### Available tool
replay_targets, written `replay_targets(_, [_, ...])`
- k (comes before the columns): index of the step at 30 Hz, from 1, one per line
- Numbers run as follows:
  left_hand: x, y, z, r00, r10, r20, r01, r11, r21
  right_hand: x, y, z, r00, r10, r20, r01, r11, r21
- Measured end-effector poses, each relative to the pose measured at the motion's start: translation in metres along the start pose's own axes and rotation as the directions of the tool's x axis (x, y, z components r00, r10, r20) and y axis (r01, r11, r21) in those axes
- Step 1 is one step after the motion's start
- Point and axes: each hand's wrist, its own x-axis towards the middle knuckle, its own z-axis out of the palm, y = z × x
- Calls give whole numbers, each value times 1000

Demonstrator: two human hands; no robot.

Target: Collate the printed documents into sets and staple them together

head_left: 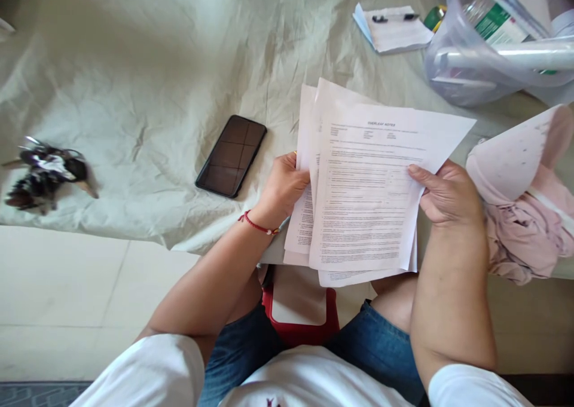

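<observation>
Several loose printed sheets [368, 216] are fanned out above the table's near edge, between my two hands. The top one carries the heading "OVERLEAF NOTES" over dense lines of small text. My left hand [287, 183] is closed on the left side of the papers, its thumb lying over their edge. On the other side, my right hand [448, 189] grips the right edge, thumb on the front face and the other fingers hidden behind. A black smartphone [232, 156] lies screen up on the cloth, just left of my left hand.
A crumpled pale green cloth [147, 96] covers the table. Keys [54, 171] lie far left. At the back right are a notepad [399, 30] and a clear plastic tub [466, 66] holding a bottle and rolled items. Pink fabric [524, 233] lies beside my right hand.
</observation>
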Motion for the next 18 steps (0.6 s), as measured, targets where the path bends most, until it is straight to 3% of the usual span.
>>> replay_targets(7, [3, 7, -6, 1000, 13, 19, -13, 1000, 12, 7, 6, -3, 980, -136, -143, 138, 990, 4])
replay_targets(14, [5, 4, -12, 996, 73, -53, -73, 997, 12, 10, 7, -5, 972, -144, -183, 146, 989, -1])
replay_targets(18, [15, -4, -22, 979, 192, -75, -193, 981, -11, 15, 12, -16, 956, -190, -222, 175, 981, -86])
